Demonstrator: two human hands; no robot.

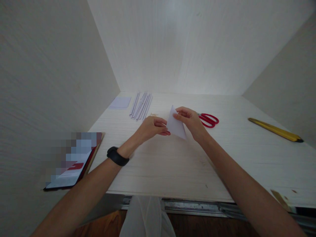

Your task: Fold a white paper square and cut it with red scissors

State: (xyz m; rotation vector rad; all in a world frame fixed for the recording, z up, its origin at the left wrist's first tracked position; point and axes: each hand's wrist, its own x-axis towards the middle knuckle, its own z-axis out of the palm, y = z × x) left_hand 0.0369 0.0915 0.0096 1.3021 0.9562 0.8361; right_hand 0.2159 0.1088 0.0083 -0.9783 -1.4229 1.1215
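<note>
We saw red scissors [208, 119] lying on the pale wooden bench [172, 164], toward the right. Far off to the right lay a long yellow ruler [275, 130]. At the back left we saw a bunch of thin paper strips [141, 106] lying side by side, and just beside them a small flat paper square [120, 102]. A phone [71, 164] leaned against the left wall [49, 82].
</note>
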